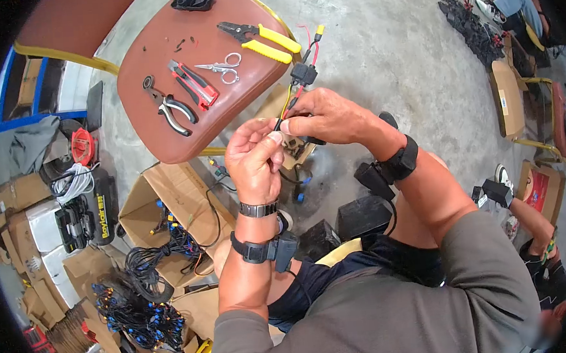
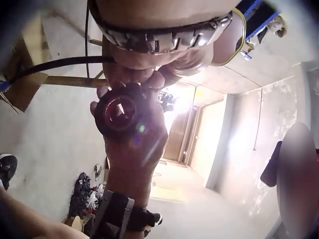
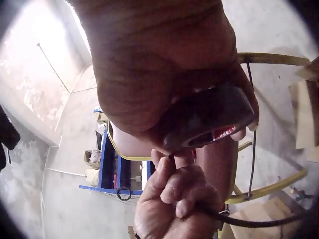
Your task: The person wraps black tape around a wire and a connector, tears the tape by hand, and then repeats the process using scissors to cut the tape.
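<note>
My left hand [image 1: 253,159] pinches a thin black cable between thumb and fingers, just in front of the brown chair seat. My right hand [image 1: 331,117] meets it fingertip to fingertip at the same spot and holds a roll of black electrical tape [image 3: 214,117], which hangs below the palm in the right wrist view. From the pinched spot, red and yellow wires run up to a black fuse holder [image 1: 303,74] and on to a yellow connector [image 1: 319,29]. The exact wrapped spot is hidden by the fingertips.
On the chair seat [image 1: 150,61] lie pliers [image 1: 170,109], a red utility knife [image 1: 194,84], folding scissors [image 1: 224,68] and yellow-handled wire strippers [image 1: 260,39]. An open cardboard box [image 1: 185,190] and bundled cables [image 1: 138,311] stand at lower left. Another person's arm [image 1: 534,224] shows at right.
</note>
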Available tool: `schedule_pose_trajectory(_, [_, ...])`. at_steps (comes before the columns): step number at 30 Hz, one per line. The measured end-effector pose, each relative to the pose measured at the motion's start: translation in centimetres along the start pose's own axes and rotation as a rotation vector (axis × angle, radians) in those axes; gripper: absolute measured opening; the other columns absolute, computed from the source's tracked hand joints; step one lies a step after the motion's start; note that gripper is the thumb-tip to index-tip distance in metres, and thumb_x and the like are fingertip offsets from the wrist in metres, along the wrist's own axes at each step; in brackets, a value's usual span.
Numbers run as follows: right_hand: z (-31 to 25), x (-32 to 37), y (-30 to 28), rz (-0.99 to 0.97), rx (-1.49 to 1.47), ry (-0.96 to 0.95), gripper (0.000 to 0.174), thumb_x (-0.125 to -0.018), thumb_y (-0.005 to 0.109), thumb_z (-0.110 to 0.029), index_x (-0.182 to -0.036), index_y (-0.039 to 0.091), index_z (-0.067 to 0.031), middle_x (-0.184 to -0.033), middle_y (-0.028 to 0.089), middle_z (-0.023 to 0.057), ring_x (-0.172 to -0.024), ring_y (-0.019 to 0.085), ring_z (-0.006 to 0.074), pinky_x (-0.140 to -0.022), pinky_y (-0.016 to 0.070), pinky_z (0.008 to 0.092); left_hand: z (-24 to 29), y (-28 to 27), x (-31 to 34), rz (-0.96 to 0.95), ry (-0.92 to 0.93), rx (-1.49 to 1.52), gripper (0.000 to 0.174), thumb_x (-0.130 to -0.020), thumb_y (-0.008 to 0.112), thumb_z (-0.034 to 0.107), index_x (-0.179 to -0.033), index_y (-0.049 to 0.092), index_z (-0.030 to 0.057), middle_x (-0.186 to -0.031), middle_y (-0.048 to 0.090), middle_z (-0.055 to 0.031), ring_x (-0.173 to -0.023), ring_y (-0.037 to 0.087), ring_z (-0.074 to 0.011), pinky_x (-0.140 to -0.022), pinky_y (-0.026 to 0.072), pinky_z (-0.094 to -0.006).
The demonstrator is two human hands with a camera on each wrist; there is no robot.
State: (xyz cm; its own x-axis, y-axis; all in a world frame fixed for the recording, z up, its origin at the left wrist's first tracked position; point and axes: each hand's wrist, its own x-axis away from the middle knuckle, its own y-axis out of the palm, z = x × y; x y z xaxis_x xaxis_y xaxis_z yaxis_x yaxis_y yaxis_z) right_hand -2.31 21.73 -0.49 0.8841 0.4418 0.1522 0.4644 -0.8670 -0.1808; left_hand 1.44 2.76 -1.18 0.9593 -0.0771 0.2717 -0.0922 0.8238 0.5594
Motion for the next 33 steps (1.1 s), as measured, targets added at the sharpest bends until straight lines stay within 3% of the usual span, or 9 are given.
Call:
schedule_pose_trajectory(6, [-0.6,0.2,-0.2,-0.093,-0.093,0.078,0.038,-0.088,0.066,-0.026,-0.111,0.069,0.0036,-0.084,0.069,0.0096,-0.077,0.059,0.0119,-0.07,0.0508,0.033,0.6,-0.5,-0.6,-0.047,-0.008,-0.086,0.033,-0.081,0.066,-0.01,-0.113,0.064,-0.0008,-0.097,0.07,-0.0099,-0.052,0.051,-0.0073,-0.044,0.0379,-0.0192])
schedule_pose_trajectory(9, [-0.3,0.3,-0.1,-0.113,-0.287,0.053,0.041,-0.084,0.067,-0.023,-0.115,0.067,0.0034,-0.091,0.07,0.0107,-0.082,0.06,0.0123,-0.076,0.0513,0.0319,0.6,-0.5,-0.6,-0.043,0.005,-0.127,0.034,-0.08,0.069,-0.009,-0.112,0.064,-0.0022,-0.095,0.07,-0.0089,-0.053,0.052,-0.0069,-0.044,0.0384,-0.0188])
schedule_pose_trajectory(12, [0.1,0.1,0.0,-0.116,-0.224,0.009,0.046,-0.079,0.068,-0.022,-0.116,0.066,0.0038,-0.095,0.069,0.0116,-0.087,0.061,0.0131,-0.079,0.0512,0.0311,0.8,-0.5,-0.7,-0.015,0.027,-0.199,0.032,-0.079,0.072,-0.008,-0.109,0.066,-0.0021,-0.088,0.068,-0.0062,-0.053,0.051,-0.0064,-0.044,0.0377,-0.0184])
schedule_pose_trajectory(15, [-0.6,0.2,-0.7,-0.156,-0.144,0.122,0.05,-0.078,0.069,-0.016,-0.123,0.061,0.0039,-0.11,0.068,0.0098,-0.1,0.061,0.0166,-0.093,0.0481,0.0327,1.0,0.0,-0.5,0.025,0.019,-0.268,0.027,-0.078,0.073,-0.007,-0.104,0.067,-0.0013,-0.081,0.066,-0.0033,-0.052,0.051,-0.0055,-0.043,0.0364,-0.0184])
schedule_pose_trajectory(20, [0.2,-0.1,-0.9,-0.102,-0.105,0.061,0.054,-0.075,0.07,-0.014,-0.125,0.058,0.0045,-0.107,0.068,0.009,-0.098,0.06,0.0141,-0.091,0.0485,0.0319,1.0,0.2,-0.5,0.017,-0.007,-0.276,0.018,-0.08,0.075,-0.005,-0.096,0.067,0.0,-0.072,0.063,-0.0003,-0.052,0.051,-0.0045,-0.043,0.0351,-0.0187])
schedule_pose_trajectory(27, [-1.9,0.4,-1.6,-0.105,-0.012,0.126,0.053,-0.076,0.069,-0.011,-0.125,0.057,0.0034,-0.108,0.064,0.004,-0.1,0.056,0.0115,-0.09,0.0475,0.031,0.5,0.2,-0.2,-0.06,-0.002,-0.305,0.02,-0.085,0.073,0.0,-0.104,0.068,-0.0001,-0.077,0.065,-0.003,-0.051,0.052,-0.0082,-0.042,0.0361,-0.0209])
schedule_pose_trajectory(33, [0.0,0.0,-1.0,0.084,0.065,-0.061,0.049,-0.079,0.069,-0.01,-0.124,0.058,0.0038,-0.11,0.065,0.0084,-0.103,0.06,0.0163,-0.094,0.0477,0.0323,0.3,-0.2,-0.2,-0.098,-0.017,-0.28,0.022,-0.092,0.068,0.007,-0.113,0.066,-0.0001,-0.081,0.066,-0.0059,-0.056,0.056,-0.0139,-0.046,0.0414,-0.0247])
